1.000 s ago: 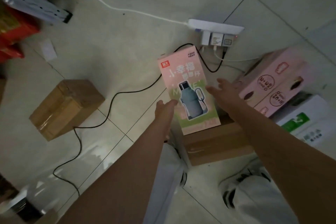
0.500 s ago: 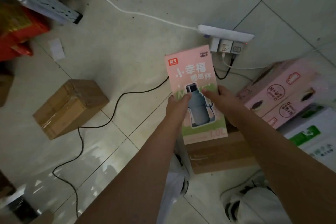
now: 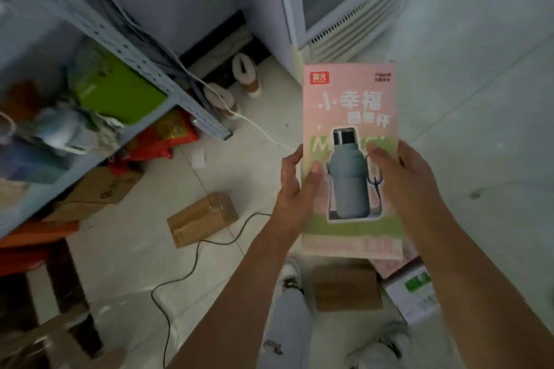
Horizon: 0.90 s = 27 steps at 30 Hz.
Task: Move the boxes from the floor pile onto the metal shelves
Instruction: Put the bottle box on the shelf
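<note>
Your pink box (image 3: 349, 117) is up: 1 s ago it lay on the brown box (image 3: 344, 287), now you hold it in the air, left hand (image 3: 292, 189) and right hand (image 3: 401, 180) gripping its 2 long edges. The metal shelves (image 3: 126, 48) stand to your left. Judged: pickup done, placing remains.

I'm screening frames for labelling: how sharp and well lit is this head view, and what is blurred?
Head view: dim, bluish light overall; the pink box is fairly sharp, its large print readable; the metal shelf and its contents at left are motion-smeared; the lower left corner is soft too.
</note>
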Motion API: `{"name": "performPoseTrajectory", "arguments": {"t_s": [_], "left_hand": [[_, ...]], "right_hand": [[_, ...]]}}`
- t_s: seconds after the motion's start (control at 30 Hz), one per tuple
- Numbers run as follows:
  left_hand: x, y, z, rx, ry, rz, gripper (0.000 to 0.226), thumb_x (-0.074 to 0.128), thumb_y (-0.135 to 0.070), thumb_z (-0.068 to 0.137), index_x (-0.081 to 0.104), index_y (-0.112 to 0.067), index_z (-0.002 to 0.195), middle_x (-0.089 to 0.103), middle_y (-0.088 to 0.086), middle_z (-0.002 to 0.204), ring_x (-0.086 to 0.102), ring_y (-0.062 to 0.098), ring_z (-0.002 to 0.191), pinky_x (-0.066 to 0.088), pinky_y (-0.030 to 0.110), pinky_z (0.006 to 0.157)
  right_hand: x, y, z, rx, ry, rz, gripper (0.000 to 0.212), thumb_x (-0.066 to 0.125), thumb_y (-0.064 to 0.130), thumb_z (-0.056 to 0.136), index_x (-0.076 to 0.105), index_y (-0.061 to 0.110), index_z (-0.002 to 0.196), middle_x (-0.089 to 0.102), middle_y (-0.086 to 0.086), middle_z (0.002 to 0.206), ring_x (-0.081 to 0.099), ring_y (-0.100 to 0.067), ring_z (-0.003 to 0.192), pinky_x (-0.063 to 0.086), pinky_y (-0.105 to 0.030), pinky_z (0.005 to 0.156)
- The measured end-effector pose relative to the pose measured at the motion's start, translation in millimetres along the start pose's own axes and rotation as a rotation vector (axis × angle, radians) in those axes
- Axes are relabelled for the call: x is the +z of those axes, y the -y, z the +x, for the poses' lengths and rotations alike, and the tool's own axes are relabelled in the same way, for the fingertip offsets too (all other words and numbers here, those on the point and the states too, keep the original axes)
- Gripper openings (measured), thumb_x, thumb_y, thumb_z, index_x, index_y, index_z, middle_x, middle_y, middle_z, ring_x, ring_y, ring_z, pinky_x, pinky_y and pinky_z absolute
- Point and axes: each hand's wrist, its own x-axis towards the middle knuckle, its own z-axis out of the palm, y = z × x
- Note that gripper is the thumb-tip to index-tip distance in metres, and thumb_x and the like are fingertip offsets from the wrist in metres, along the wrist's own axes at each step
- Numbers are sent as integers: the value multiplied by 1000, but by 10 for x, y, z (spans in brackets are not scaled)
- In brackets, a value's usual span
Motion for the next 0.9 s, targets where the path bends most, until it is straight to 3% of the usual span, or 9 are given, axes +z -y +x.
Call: {"name": "performPoseTrajectory", "arguments": {"t_s": [0.1,0.2,0.27,0.33,0.4,0.47,0.6,0.77,0.9], "left_hand": [[-275,-859,-434,168,49,-59,46,28,-52,96,31,-43,141,45,-31,130,46,-28,108,42,1,86],[-452,-1609,-836,308,23,-101,59,17,-59,98,34,-36,149,45,-14,149,43,1,136,41,25,108],[-540,-2031,-1099,354,-43,-155,50,22,-46,106,40,-22,147,47,0,149,45,20,138,48,28,101],[-626,-2362,-1464,354,-134,-206,38,38,-40,105,43,-27,141,54,-6,139,56,14,127,54,24,88],[-711,-2561,-1842,392,-154,-308,52,54,-47,96,37,-38,144,56,-13,134,60,9,119,53,30,95],[-823,-2713,-2221,409,-212,-405,69,64,-53,86,31,-44,146,54,-8,136,60,17,120,51,42,99],[-1130,-2851,-2791,363,-275,-571,82,71,-57,77,34,-34,147,52,4,140,60,28,120,49,51,101],[-1579,-2911,-3365,315,-341,-630,94,80,-69,60,49,-29,140,59,12,133,64,35,112,53,53,92],[-1964,-2854,-3739,418,-360,-612,81,76,-68,65,57,-26,132,60,18,132,61,42,117,46,62,100]], "right_hand": [[-246,931,-416,-113,-5,44,8,59,35,94,63,28,95,62,21,86,57,2,77,42,-28,70],[-453,1776,-930,-239,19,65,13,58,33,95,63,28,106,64,16,93,57,4,81,43,-25,67],[-605,2257,-1305,-334,62,34,16,56,35,95,63,26,106,64,14,92,56,5,79,42,-21,63],[-756,2627,-1690,-419,117,-22,17,54,38,96,64,25,101,62,17,87,55,4,76,41,-19,62],[-890,2907,-2023,-479,174,-27,17,53,42,96,64,29,100,61,20,86,55,5,77,41,-21,63],[-998,3098,-2317,-519,236,-23,17,52,43,95,65,33,101,64,20,84,58,4,78,44,-24,63],[-1102,3298,-2849,-561,452,92,19,51,35,99,67,44,104,70,20,83,70,-8,73,54,-26,52],[-931,3468,-3399,-575,596,177,17,58,33,97,66,48,96,70,9,103,71,-16,88,60,-37,60],[-666,3574,-3788,-645,655,195,15,55,28,98,66,38,103,71,17,87,67,3,65,53,-22,48]]}}
